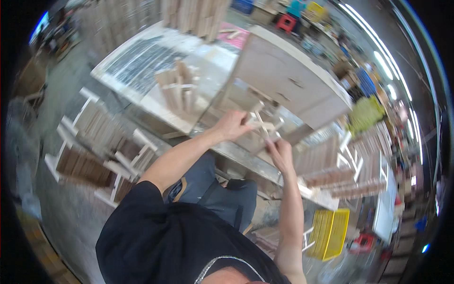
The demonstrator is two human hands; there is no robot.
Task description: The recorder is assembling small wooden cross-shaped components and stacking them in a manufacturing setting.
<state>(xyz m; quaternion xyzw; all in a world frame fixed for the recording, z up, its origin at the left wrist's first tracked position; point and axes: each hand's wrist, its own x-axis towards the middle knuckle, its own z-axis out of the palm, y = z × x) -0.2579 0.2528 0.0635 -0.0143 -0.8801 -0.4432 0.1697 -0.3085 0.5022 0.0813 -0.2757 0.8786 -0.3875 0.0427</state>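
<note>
Between my hands is a small assembly of pale wooden strips [266, 126], crossing one another at angles; motion blur hides its exact shape. My left hand [231, 126] pinches its left side between thumb and fingers. My right hand [281, 151] grips the near right part, its fingertips partly smeared. Just behind stands a large board-sided box [293, 71] with an opening low in its front, and the wooden piece is held in front of that opening. To the left of my left hand, a bundle of wooden slats [176, 87] stands upright on the dusty worktable [146, 98].
Stacks of slatted wooden parts sit at the left [85, 165] and at the right end of the bench [326, 163]. A yellow crate [329, 234] is on the floor at the lower right. More slats [196, 19] stand at the table's far side.
</note>
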